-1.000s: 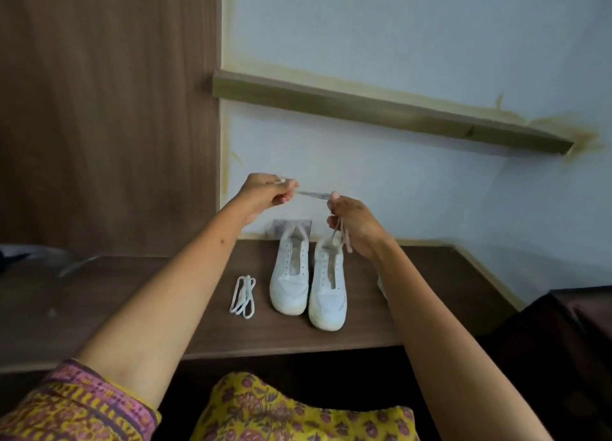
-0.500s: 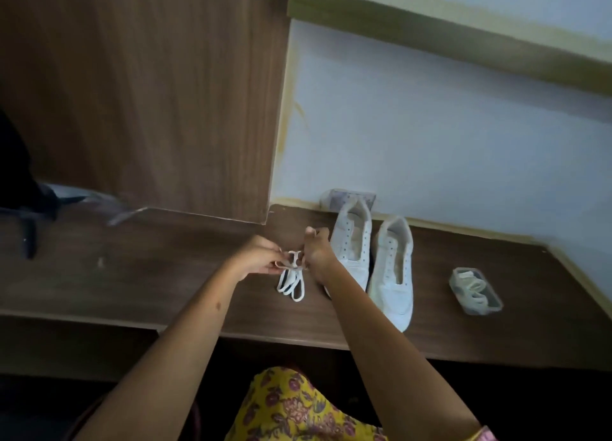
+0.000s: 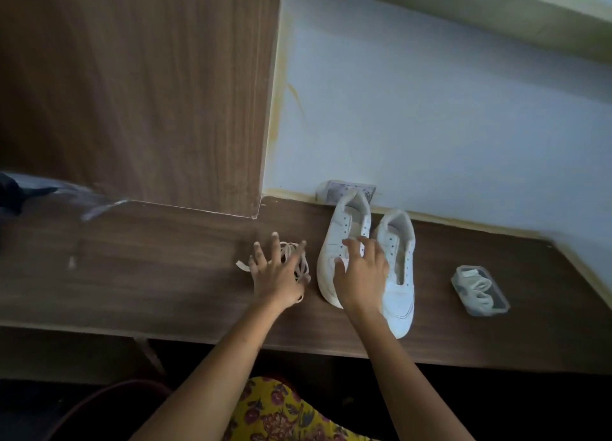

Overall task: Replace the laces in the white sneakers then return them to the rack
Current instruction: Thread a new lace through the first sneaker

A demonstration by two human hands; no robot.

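Neither hand had a grip on anything. The left hand (image 3: 276, 280) lay spread, fingers straight, over one loose bundle of old white laces (image 3: 295, 256) on the table (image 3: 149, 268). The right hand (image 3: 361, 275) hovered with fingers fanned and slightly bent above the left sneaker (image 3: 344, 232); whether it touched the shoe could not be told. Two white sneakers stood side by side, unlaced, heels toward the wall; the right sneaker (image 3: 402, 275) sat just beside the first. Well apart to the right lay one clear packet of laces (image 3: 480, 290). One wall socket (image 3: 334, 190) showed behind the heels.
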